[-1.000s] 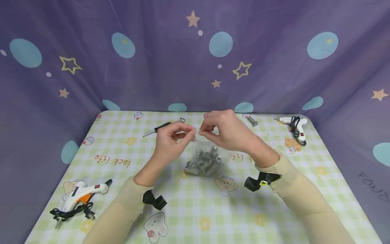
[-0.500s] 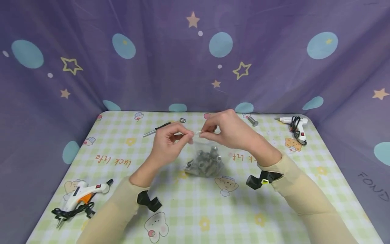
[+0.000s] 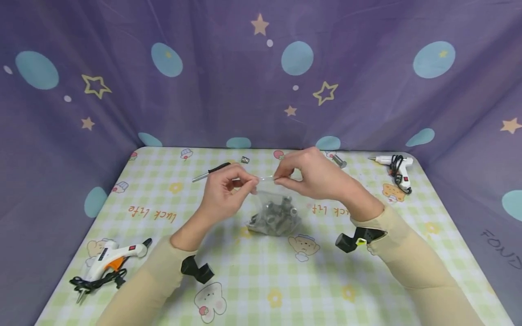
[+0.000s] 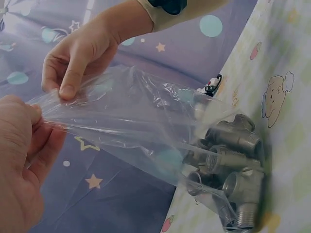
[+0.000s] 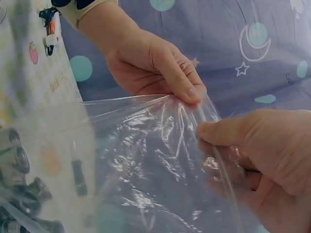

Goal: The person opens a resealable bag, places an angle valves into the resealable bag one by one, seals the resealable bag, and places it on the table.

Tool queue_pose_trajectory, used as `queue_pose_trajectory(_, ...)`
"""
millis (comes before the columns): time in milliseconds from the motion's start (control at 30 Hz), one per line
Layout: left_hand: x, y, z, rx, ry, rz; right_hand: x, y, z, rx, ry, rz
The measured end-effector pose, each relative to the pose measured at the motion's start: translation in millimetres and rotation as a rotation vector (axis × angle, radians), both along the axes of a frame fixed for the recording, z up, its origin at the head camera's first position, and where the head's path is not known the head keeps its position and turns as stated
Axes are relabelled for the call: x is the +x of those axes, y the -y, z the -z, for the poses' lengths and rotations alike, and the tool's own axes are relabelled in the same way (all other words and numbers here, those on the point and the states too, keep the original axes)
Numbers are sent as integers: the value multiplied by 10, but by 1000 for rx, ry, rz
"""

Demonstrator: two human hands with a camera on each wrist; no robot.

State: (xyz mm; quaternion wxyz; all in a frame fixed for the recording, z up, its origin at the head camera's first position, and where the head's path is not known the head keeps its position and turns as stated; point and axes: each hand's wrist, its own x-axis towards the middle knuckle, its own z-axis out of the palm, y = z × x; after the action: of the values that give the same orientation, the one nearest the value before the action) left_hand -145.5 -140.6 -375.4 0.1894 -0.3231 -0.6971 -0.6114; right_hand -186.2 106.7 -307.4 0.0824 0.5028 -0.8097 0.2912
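A clear plastic zip bag [image 3: 267, 188] stands mid-table, its lower part full of metal pipe fittings [image 4: 233, 160]. My left hand [image 3: 228, 190] pinches one side of the bag's top edge between thumb and fingers. On the other side of that edge, my right hand [image 3: 311, 174] pinches the plastic the same way. Between the two hands the top strip runs nearly straight. In the right wrist view the wrinkled plastic [image 5: 146, 160] is stretched between both thumbs. The fittings rest low in the bag, on the checked tablecloth.
Behind the left hand lie a black-handled screwdriver [image 3: 210, 172] and a small metal fitting [image 3: 245, 160]. A bolt [image 3: 339, 161] lies behind the right hand. White glue guns with black cords sit at the left front [image 3: 114, 260] and the far right [image 3: 395, 167]. A purple curtain [image 3: 204, 90] hangs behind.
My hands have moved apart along the bag's top edge, the right hand shifting right and the left slightly left. More of the strip shows between them. The fittings stay in place.
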Motion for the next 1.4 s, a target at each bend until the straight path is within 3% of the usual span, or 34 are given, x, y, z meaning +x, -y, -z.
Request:
queue_pose_trajectory(333, -38, 8, -36, -70, -23, -2, 17, 39, 41, -76, -3, 1)
queue_pose_trajectory(567, -41, -13, -88, -183, -68, -73, 42, 124, 62, -92, -16, -8)
queue_pose_trajectory(767, 5, -18, -130, -273, -153, -132, 65, 143, 40, -61, -6, 8)
queue_pose_trajectory(1100, 28, -10, -127, -241, -94, -89, 38, 82, -26, 25, 56, -22)
queue_pose_trajectory(1400, 29, 9, -127, -217, -89, -85, 4, -34, -53, 109, 62, -4)
